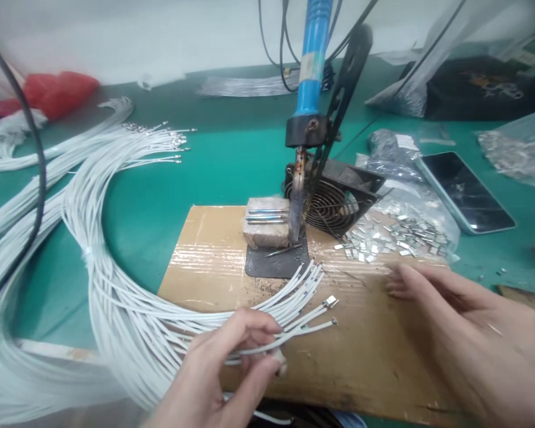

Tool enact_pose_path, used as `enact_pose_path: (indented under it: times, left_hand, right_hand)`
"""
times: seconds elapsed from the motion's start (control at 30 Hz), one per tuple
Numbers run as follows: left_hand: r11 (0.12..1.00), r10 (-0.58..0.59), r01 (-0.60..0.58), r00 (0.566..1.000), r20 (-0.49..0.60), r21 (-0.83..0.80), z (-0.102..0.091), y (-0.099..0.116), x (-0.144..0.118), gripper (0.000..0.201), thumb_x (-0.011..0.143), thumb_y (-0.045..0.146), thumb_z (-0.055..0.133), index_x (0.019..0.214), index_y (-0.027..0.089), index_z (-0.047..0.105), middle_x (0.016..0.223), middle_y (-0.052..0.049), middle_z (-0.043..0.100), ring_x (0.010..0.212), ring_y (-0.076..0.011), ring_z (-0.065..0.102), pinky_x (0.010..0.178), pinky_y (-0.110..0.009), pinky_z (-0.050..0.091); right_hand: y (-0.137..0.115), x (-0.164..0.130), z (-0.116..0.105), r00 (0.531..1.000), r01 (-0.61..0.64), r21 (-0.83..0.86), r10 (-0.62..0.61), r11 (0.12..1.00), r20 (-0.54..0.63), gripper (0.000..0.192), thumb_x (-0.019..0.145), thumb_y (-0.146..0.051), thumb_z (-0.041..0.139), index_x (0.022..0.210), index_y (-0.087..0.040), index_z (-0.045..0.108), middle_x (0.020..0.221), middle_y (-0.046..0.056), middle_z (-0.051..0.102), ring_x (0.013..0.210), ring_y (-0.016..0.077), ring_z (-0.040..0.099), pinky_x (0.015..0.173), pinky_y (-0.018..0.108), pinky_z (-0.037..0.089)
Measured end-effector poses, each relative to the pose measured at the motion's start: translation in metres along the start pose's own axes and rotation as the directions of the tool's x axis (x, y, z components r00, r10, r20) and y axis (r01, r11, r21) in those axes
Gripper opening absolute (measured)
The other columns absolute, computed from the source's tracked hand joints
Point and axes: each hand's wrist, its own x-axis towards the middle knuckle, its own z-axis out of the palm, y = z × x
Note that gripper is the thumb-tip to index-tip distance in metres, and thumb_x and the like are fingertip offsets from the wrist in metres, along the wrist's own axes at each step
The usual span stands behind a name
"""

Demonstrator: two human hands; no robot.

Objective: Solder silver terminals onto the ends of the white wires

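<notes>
My left hand (pixel 232 362) is closed around a white cable (pixel 289 337), gripped between thumb and fingers. Its stripped end points right, beside several other white cable ends of the same bundle (pixel 134 300). One neighbouring end carries a small metal connector (pixel 329 301). My right hand (pixel 468 327) hovers over the right part of the cardboard, fingers stretched to the left and slightly blurred; I see nothing held in them. Beyond its fingertips lies a pile of small metal connectors (pixel 401 238). A blue-handled soldering iron (pixel 312 77) stands tip down beside a block (pixel 266 238) bearing solder sticks (pixel 267 217).
A black fan (pixel 332 205) leans behind the iron. A phone (pixel 466 190) and plastic bags (pixel 396 154) lie at right. More white cables (pixel 40 208) cover the left side, with a red bag (pixel 62 92) behind. Brown cardboard (pixel 200 261) covers the green table (pixel 223 160) in front.
</notes>
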Motion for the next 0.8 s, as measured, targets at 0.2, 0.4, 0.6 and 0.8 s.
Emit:
enact_pose_path:
  times: [0.2, 0.4, 0.6, 0.8]
  left_hand:
    - [0.963, -0.161, 0.179, 0.982, 0.102, -0.202, 0.016, 0.016, 0.023, 0.028, 0.109, 0.037, 0.058, 0.086, 0.023, 0.064, 0.069, 0.004, 0.052, 0.062, -0.0148, 0.046, 0.057, -0.027, 0.035]
    - [0.891, -0.221, 0.351, 0.889, 0.400, -0.288, 0.016, 0.007, 0.035, 0.027, 0.105, 0.040, 0.062, 0.085, 0.021, 0.062, 0.071, 0.004, 0.052, 0.066, -0.0154, 0.046, 0.060, -0.027, 0.034]
    - [0.747, -0.281, 0.390, 0.919, 0.277, -0.538, 0.027, -0.010, 0.040, 0.023, 0.102, 0.042, 0.072, 0.096, 0.021, 0.065, 0.071, 0.005, 0.060, 0.061, -0.0118, 0.048, 0.059, -0.025, 0.034]
    - [0.704, -0.304, 0.314, 0.944, 0.129, -0.637, 0.029, -0.010, 0.048, 0.026, 0.097, 0.041, 0.081, 0.090, 0.018, 0.072, 0.073, 0.003, 0.065, 0.068, -0.0123, 0.054, 0.064, -0.024, 0.038]
  right_hand:
    - [-0.013, 0.030, 0.012, 0.991, 0.048, -0.177, -0.026, 0.983, 0.129, 0.017, 0.082, -0.043, 0.081, 0.081, -0.026, 0.085, 0.073, 0.004, 0.083, 0.069, 0.0275, 0.076, 0.065, 0.037, 0.047]
    - [-0.004, 0.036, 0.022, 0.985, 0.118, -0.204, -0.089, 0.972, 0.147, 0.021, 0.077, -0.048, 0.074, 0.078, -0.028, 0.080, 0.071, 0.002, 0.079, 0.065, 0.0266, 0.072, 0.070, 0.040, 0.051]
    - [-0.006, 0.033, 0.017, 0.989, 0.063, -0.234, -0.030, 0.970, 0.145, 0.023, 0.083, -0.048, 0.071, 0.087, -0.029, 0.084, 0.078, 0.005, 0.083, 0.079, 0.0323, 0.077, 0.081, 0.046, 0.054]
    - [-0.012, 0.017, 0.017, 0.999, -0.037, -0.167, 0.041, 0.985, 0.017, 0.021, 0.088, -0.050, 0.076, 0.089, -0.030, 0.083, 0.086, 0.006, 0.084, 0.086, 0.0350, 0.078, 0.087, 0.051, 0.053]
